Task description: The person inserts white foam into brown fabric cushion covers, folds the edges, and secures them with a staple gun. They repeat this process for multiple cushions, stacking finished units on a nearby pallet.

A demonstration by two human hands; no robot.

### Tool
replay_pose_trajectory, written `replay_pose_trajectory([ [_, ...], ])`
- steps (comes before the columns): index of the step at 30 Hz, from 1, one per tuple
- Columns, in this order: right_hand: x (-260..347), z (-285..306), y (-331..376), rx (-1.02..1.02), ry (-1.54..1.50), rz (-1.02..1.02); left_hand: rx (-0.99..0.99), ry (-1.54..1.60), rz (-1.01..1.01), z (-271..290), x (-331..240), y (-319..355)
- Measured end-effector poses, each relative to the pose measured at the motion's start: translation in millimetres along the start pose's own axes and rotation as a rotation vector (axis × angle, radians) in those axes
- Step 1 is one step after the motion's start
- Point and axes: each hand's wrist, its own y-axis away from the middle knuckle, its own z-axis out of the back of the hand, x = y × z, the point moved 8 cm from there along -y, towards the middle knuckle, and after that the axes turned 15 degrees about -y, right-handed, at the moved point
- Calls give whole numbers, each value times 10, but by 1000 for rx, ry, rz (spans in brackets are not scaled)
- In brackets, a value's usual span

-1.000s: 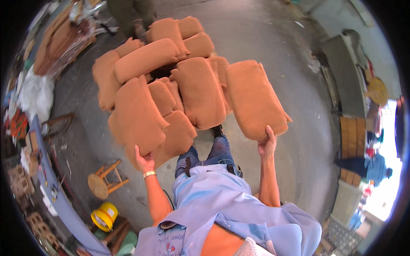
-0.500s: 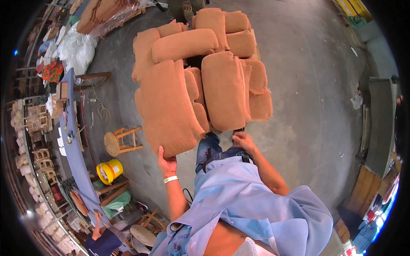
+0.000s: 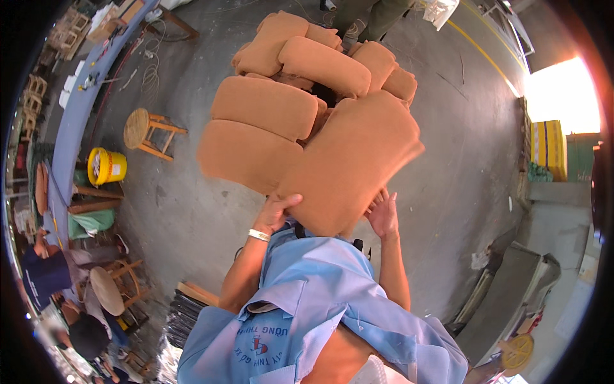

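A pile of orange-brown fabric-covered cushions [image 3: 256, 147] stands in front of me. The nearest one, a large rectangular cushion [image 3: 358, 153], lies slanted on top at the right, its near end close to my waist. My left hand [image 3: 276, 214] grips its near left corner, thumb on top and the other fingers mostly hidden. By its right edge, my right hand [image 3: 383, 214] is open, palm up and fingers stretched, with the fingertips at the cushion's side. Another long cushion [image 3: 326, 67] rests across the back of the pile, beside a dark gap.
A wooden stool [image 3: 137, 128] and a yellow bucket [image 3: 107, 166] are on the left, near a long blue-grey bench [image 3: 70, 128]. Someone in dark trousers [image 3: 377, 16] stands behind the pile. A person in a dark shirt [image 3: 48, 275] is at lower left. Grey panels [image 3: 505, 294] lie at right.
The view has turned. My left hand has left the big left-hand cushion for the near right one. My right hand has moved from my waist to that cushion's right edge.
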Motion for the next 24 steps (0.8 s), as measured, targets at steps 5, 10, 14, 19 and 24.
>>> replay_pose_trajectory([
  [5, 463, -101, -57, -305, 363, 487, 190, 99, 79, -696, 267, -177],
  [10, 744, -571, -81, -257, 504, 543, 243, 127, 114, -773, 490, -188],
  [14, 521, -182, -531, -300, 551, 426, 66, -112, 146, -384, 606, -373],
  [19, -395, 1188, -725, -630, 645, 7, -399, -133, 194, 1116, 1293, -97],
  [24, -1168, 2430, -89, -184, 1035, -207, -861, -693, 299, 2507, 1856, 1278],
])
